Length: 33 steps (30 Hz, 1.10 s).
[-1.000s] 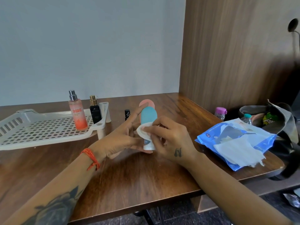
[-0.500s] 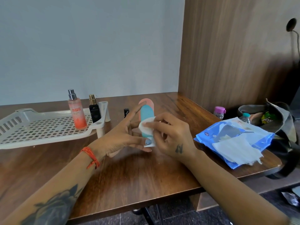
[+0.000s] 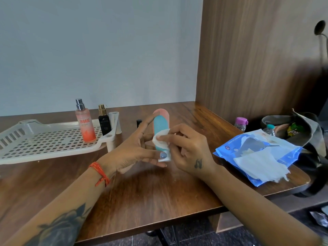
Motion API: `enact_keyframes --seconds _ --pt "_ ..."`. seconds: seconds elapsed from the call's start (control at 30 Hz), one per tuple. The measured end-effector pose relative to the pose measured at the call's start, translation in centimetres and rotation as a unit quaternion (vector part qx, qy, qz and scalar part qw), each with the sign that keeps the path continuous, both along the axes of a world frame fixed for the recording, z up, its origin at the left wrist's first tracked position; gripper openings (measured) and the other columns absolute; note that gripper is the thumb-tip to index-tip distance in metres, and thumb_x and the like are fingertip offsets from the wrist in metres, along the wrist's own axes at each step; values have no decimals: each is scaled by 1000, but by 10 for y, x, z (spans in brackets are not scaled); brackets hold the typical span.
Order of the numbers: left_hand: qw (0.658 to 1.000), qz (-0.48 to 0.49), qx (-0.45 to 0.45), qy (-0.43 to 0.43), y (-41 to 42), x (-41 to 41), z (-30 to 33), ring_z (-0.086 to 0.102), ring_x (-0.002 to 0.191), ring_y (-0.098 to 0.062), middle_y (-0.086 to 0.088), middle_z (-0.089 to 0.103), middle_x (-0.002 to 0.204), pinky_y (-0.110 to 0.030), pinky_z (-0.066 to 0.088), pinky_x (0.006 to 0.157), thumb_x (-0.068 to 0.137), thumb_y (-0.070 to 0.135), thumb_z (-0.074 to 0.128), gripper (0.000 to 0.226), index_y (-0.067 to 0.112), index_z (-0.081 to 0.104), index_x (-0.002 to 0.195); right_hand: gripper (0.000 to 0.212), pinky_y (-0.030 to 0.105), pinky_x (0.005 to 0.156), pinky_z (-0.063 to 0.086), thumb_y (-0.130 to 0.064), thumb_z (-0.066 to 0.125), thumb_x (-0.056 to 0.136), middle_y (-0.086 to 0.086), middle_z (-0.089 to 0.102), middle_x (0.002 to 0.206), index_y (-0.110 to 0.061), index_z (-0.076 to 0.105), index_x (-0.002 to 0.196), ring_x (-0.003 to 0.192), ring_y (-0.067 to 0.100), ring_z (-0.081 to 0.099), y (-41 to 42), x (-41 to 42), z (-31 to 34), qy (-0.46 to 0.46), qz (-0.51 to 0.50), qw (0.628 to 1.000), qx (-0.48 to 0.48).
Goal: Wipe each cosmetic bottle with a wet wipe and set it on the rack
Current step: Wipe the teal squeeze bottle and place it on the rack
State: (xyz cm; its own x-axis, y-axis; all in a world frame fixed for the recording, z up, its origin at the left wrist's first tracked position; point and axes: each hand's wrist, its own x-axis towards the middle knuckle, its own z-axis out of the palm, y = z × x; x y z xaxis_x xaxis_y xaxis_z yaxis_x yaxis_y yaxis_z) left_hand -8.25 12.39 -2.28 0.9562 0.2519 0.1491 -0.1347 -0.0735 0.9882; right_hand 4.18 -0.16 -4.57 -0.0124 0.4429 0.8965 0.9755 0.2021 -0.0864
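- The left hand (image 3: 131,153) is gripping a blue and pink tube (image 3: 160,126) upright above the wooden table (image 3: 142,196).
- The right hand (image 3: 186,148) is pinching a white wet wipe (image 3: 160,139) against the tube's front.
- Two bottles are standing on the white rack (image 3: 44,144) at left.

Home desk nook; wood-panel partition (image 3: 257,59)

From my seat I can read only one label clearly: "ENGAGE" in orange-red capitals on the pink spray bottle (image 3: 84,124) standing on the white rack (image 3: 44,144) at the left. The black perfume bottle (image 3: 104,124) beside it carries small pale print, too tiny to read. The blue wet wipe pack (image 3: 255,153) at the right shows a line of upside-down white print and a round mark, neither legible to me.
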Motion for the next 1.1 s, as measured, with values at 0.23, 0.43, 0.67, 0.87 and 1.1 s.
enact_keyframes --seconds 0.23,0.43,0.67,0.87,1.1 --pt "1000 -12 16 3 0 1 -2 67 98 -30 -9 65 118 -45 59 70 68 -21 64 104 50 32 136 19 27 59 54 -13 59 81 10 64 85 -5 72 92 73 16 61 3 -4 -3 8 12 1000 4" --pt "999 -33 28 19 0 1 -4 64 106 -34 -8 64 122 -54 53 83 66 -15 68 99 46 33 135 27 3 66 39 -20 50 87 9 64 91 -7 70 101 81 -1 48 13 9 6 80 -89 991 61" --pt "999 -32 13 22 -2 1 -9 64 105 -36 -6 64 122 -55 54 81 65 -13 70 100 48 33 136 25 4 61 38 -22 53 83 6 67 88 -5 68 92 76 5 55 5 5 -5 104 -82 991 33" --pt "1000 -14 18 13 2 1 -5 66 101 -29 -3 67 118 -44 58 77 68 -21 62 102 53 33 132 18 27 56 51 -13 57 80 9 64 83 -4 70 88 71 15 58 3 -4 -5 -9 -8 1000 4" --pt "999 -29 30 22 3 0 -5 63 105 -40 -5 63 125 -62 50 82 63 -12 74 103 52 33 134 17 17 58 44 -10 59 85 10 66 87 -5 70 97 74 13 58 15 10 1 76 -121 988 58"
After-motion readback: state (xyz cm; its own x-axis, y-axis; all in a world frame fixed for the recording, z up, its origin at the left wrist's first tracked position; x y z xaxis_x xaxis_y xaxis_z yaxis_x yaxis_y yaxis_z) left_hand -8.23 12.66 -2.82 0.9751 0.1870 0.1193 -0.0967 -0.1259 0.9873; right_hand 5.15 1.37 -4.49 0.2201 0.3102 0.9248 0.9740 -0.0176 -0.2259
